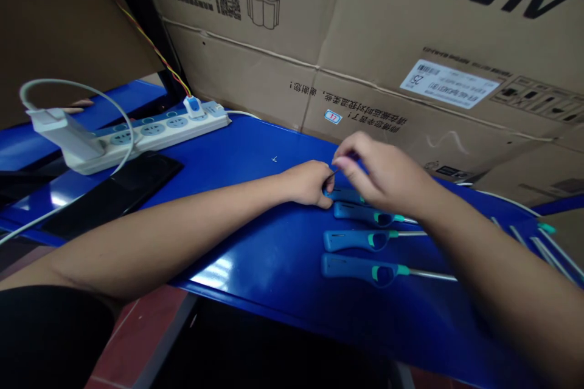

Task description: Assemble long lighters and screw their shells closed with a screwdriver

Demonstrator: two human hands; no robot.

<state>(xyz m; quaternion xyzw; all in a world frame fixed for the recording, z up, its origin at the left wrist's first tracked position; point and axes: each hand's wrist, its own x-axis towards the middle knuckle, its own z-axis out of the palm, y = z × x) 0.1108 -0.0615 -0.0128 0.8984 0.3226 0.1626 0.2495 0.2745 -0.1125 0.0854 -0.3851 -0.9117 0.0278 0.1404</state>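
Observation:
Several blue gas lighters with teal triggers lie in a row on the blue table (260,243). My left hand (310,184) is closed at the butt end of the farthest lighter (345,196), its fingers curled round that end. Just right of it, my right hand (374,173) pinches a thin dark piece (334,172) whose kind I cannot make out. That piece reaches toward the left fingers. Nearer me lie a second lighter (353,212), a third lighter (340,240) and the nearest lighter (347,266), their metal tubes pointing right. My right hand and forearm hide some tubes.
A white power strip (182,132) with a plugged-in adapter (64,130) stands at the left, beside a black flat object (123,194). A large cardboard box (274,73) walls off the back. Small metal bits (274,159) lie on the table; loose metal tubes (550,255) lie far right.

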